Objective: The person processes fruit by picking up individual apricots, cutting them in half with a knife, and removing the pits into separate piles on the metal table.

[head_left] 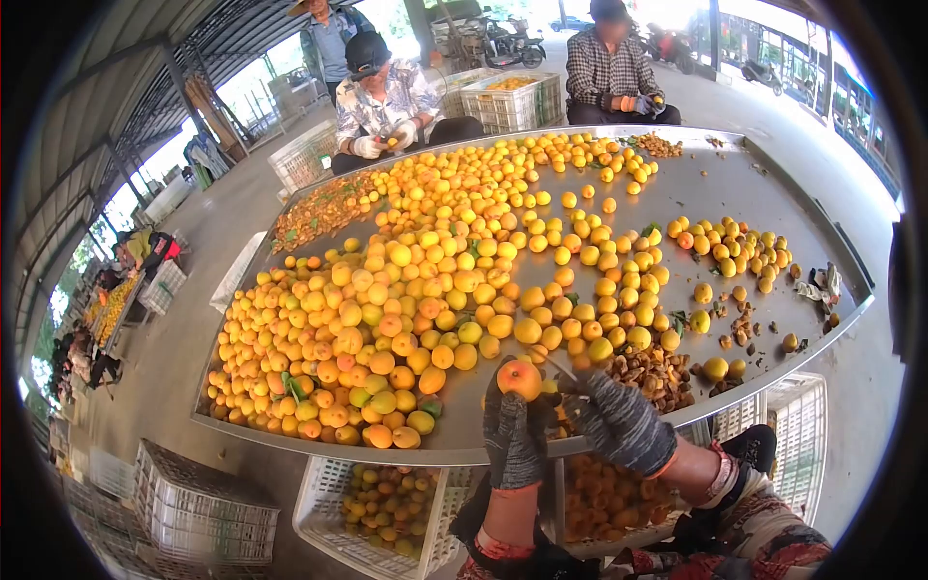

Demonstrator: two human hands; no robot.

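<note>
1. The apricot (pixel 520 379) sits at the lower centre of the frame, held just above the near rim of the metal table (pixel 735 184). It is nearly round, so no long axis shows, and the stem end cannot be made out.
2. The fruit is orange with a reddish blush on the side facing the camera. Its skin is smooth and looks whole.
3. The left hand (pixel 512 435), in a dark knitted glove, rises from below with its fingers curled around the apricot's lower half, pinching it from underneath.
4. The right hand (pixel 623 425), in a grey glove, is closed around a knife (pixel 561 371). Its thin blade points to the upper left, toward the fruit, and the handle is hidden in the fist.
5. A broad heap of apricots (pixel 416 280) covers the left and centre of the table, with a pile of brown pits (pixel 657 372) just right of the hands.
6. White crates (pixel 387 503) of fruit stand under the near edge.
7. Two seated workers (pixel 387 97) handle fruit at the far end, at the top of the frame.
</note>
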